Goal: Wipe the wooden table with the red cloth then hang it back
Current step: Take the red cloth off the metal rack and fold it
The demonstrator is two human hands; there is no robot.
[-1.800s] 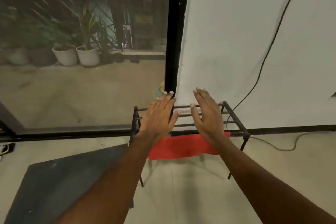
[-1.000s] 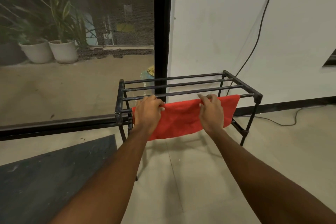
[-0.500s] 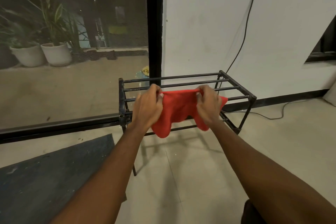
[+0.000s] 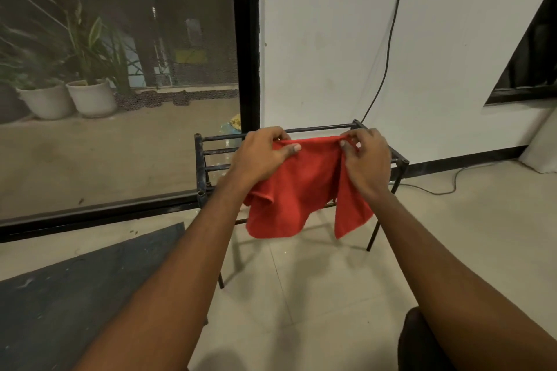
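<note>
White wall (image 4: pixel 325 39), black cable (image 4: pixel 388 39), metal rack (image 4: pixel 199 166) behind held red cloth (image 4: pixel 301 187)

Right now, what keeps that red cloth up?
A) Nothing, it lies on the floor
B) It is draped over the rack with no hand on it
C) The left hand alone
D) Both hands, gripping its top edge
D: the left hand and the right hand each pinch the top edge of the red cloth, which hangs down from them in front of the black metal rack.
</note>
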